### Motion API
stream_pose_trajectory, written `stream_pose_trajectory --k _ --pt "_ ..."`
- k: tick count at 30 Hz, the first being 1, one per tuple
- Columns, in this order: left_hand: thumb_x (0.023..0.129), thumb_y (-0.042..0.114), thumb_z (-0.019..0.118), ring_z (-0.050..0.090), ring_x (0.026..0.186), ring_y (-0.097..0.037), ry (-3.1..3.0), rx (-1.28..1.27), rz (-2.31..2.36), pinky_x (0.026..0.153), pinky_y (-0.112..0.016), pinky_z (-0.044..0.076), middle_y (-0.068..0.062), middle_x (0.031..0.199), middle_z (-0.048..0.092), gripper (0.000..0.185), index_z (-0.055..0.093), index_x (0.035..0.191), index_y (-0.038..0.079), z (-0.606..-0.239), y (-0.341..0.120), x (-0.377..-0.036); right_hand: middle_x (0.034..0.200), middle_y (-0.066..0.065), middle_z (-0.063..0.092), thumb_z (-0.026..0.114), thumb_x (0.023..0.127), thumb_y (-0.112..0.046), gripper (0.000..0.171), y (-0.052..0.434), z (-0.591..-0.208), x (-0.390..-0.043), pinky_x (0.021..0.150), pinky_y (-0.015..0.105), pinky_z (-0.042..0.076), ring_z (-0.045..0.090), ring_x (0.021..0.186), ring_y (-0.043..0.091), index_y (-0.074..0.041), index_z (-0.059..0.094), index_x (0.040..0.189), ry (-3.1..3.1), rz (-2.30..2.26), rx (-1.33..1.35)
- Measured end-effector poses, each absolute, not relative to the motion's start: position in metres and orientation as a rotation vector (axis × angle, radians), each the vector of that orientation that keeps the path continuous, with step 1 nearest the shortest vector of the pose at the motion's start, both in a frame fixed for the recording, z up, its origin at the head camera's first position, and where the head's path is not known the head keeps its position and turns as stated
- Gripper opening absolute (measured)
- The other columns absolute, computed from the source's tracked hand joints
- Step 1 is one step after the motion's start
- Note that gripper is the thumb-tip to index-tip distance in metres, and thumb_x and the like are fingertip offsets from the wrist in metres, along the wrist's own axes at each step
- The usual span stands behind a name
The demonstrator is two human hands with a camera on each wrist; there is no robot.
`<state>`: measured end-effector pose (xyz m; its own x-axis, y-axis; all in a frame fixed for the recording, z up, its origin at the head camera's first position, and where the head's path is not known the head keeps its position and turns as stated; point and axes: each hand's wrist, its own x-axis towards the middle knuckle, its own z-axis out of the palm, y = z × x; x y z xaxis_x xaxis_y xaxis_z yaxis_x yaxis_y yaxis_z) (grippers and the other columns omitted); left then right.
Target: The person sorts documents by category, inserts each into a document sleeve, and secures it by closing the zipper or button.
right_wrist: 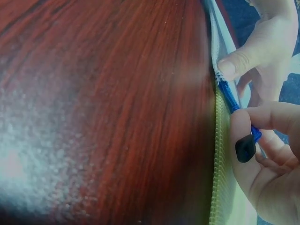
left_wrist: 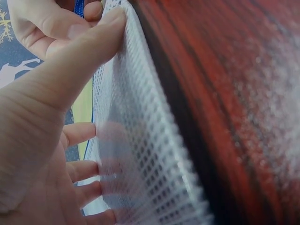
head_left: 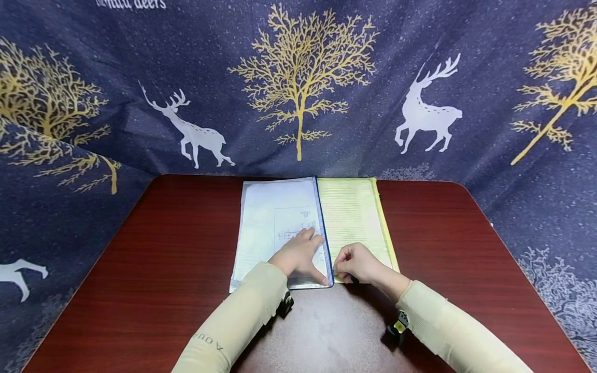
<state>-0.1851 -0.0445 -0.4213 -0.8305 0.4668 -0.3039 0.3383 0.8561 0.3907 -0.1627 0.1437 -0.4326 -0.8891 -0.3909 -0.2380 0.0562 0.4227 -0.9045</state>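
A white mesh pouch (head_left: 275,217) with a blue zipper (head_left: 323,223) along its right edge lies on the red-brown table (head_left: 163,259). Touching that edge is a yellow mesh pouch (head_left: 354,212). My left hand (head_left: 305,251) lies flat on the white pouch's near right corner, fingers straight, thumb on the near edge (left_wrist: 84,51). My right hand (head_left: 342,270) pinches the black zipper pull (right_wrist: 245,147) at the near end of the blue zipper (right_wrist: 228,93). The white mesh (left_wrist: 140,140) fills the left wrist view.
A dark blue cloth (head_left: 298,77) printed with gold trees and white deer hangs behind and around the table. Bare tabletop (head_left: 466,248) shows on both sides of the pouches and in front of them.
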Motion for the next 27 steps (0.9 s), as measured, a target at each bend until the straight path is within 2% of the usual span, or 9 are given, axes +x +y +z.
stream_pose_trajectory --k 7,16,27 --pt "0.053 0.060 0.083 0.014 0.146 -0.032 2.636 0.617 0.447 0.116 -0.047 0.021 -0.015 0.157 0.017 0.112 0.035 0.145 0.018 -0.4235 -0.0451 -0.1859 0.054 0.005 0.054 0.057 0.075 0.012 0.008 0.1409 -0.4251 -0.1620 0.044 0.025 0.047 0.051 0.045 0.013 0.019 0.058 0.078 2.262 -1.462 -0.272" --pt "0.053 0.062 0.082 0.014 0.146 -0.031 2.633 0.621 0.424 0.116 -0.047 0.022 -0.014 0.158 0.016 0.114 0.033 0.146 0.019 -0.4241 -0.0450 -0.1877 0.056 0.003 0.056 0.061 0.077 0.005 0.008 0.1420 -0.4317 -0.1683 0.047 0.027 0.051 0.053 0.047 0.011 0.014 0.061 0.079 2.291 -1.442 -0.272" --pt "0.053 0.060 0.083 0.015 0.145 -0.032 2.638 0.638 0.425 0.116 -0.045 0.022 -0.014 0.157 0.018 0.111 0.035 0.144 0.019 -0.4226 -0.0451 -0.1881 0.055 0.003 0.055 0.060 0.075 0.006 0.007 0.1417 -0.4304 -0.1699 0.047 0.025 0.050 0.053 0.048 0.011 0.012 0.060 0.078 2.262 -1.475 -0.251"
